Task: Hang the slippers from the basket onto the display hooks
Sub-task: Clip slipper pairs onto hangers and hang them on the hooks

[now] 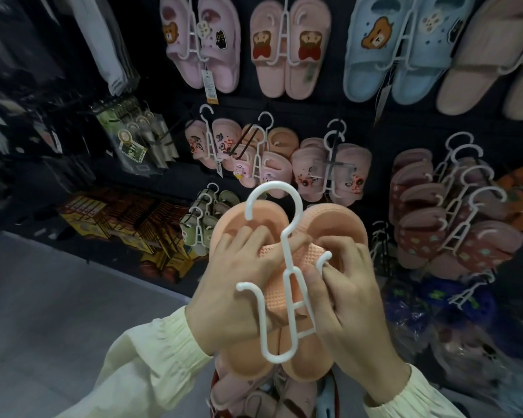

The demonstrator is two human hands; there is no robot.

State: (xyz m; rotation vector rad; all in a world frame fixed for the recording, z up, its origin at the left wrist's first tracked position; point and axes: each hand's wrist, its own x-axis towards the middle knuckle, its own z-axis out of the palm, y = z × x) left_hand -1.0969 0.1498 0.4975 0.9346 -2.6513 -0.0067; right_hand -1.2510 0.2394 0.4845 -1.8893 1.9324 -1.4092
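I hold a pair of orange slippers [248, 224] up in front of the display wall, with a white plastic hanger [287, 276] lying across them. My left hand [233, 294] grips the left slipper, fingers curled over its strap. My right hand [354, 303] grips the right slipper and pinches the hanger's right arm. The hanger's top hook is free, just below a black display hook [245, 143] that carries small pink slippers. The red-rimmed basket [216, 384] with several more slippers sits below my hands, mostly hidden.
The black wall is hung with rows of slippers: pink [203, 43], peach bear pair [287, 46], blue [399, 46], dark pink stacks [453, 218] at right. Olive slippers [206, 218] hang low at left. Packaged goods [133, 140] hang further left. Grey floor [58, 297] lies at lower left.
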